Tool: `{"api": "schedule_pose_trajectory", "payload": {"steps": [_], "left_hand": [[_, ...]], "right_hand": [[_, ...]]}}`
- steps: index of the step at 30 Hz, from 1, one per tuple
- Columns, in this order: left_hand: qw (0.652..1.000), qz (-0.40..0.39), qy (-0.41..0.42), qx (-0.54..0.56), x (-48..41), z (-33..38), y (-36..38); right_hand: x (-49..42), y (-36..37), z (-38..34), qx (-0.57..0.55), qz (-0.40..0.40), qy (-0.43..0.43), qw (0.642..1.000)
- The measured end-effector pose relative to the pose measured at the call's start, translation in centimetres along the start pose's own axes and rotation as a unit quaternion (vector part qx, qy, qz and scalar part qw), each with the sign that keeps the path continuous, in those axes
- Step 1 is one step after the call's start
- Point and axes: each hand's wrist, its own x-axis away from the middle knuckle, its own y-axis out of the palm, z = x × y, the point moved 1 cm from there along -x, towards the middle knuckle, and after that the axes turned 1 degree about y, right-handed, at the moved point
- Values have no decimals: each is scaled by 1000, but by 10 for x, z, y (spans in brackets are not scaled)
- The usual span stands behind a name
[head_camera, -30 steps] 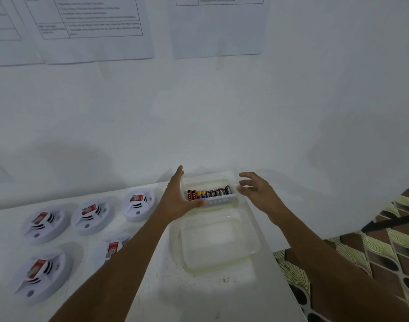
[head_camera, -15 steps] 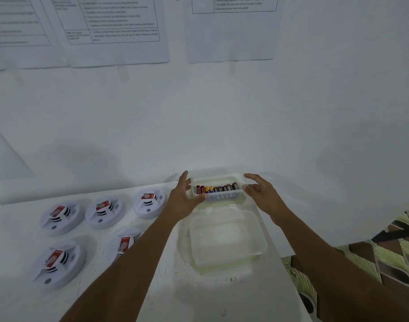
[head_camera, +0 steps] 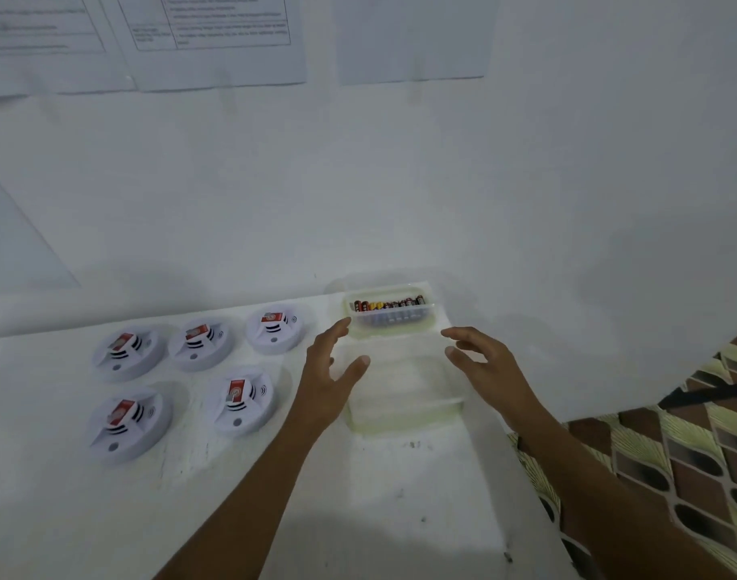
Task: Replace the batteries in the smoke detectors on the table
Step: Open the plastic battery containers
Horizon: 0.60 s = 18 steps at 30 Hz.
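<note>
Outboard of the left hand, well apart from it, five round white plastic smoke detectors [head_camera: 241, 401] with red labels lie on the white table [head_camera: 400, 517], three in the far row and two in the near row. They are untouched.

The left hand [head_camera: 331, 370] is released: the fingers are extended and spread, the thumb stands apart, and nothing is held. Half a second ago its thumb lay against the near wall of the small clear rectangular plastic tray [head_camera: 389, 326]; the hand has since been drawn back toward the person. One fingertip is now just beside the tray's near-left corner; contact cannot be confirmed.

Between and beyond both hands, the tray stands against the wall. A row of red, yellow and black cylindrical batteries [head_camera: 387, 305] lies inside it.

Directly between the hands sits a larger clear rectangular plastic container [head_camera: 404, 412], just on the near side of the tray.

The right hand [head_camera: 483, 366] is likewise released, its fingers loosely curved and spread, with nothing grasped. It has been withdrawn from the tray's right end and is now held over the container's right rim.

Outboard of the right hand, a brown-and-yellow patterned floor covering [head_camera: 672, 454] is visible below the table edge.
</note>
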Motion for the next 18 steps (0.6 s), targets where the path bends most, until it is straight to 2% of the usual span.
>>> {"api": "schedule_pose_trajectory", "payload": {"steps": [5, 8, 18], "left_hand": [[999, -12, 4, -34, 40, -12, 6], [1000, -24, -9, -10, 50, -13, 8], [998, -41, -15, -43, 21, -8, 15]], "right_hand": [[28, 2, 11, -28, 1, 9, 1000], [38, 8, 15, -30, 6, -9, 999], [16, 10, 13, -40, 31, -8, 999]]}}
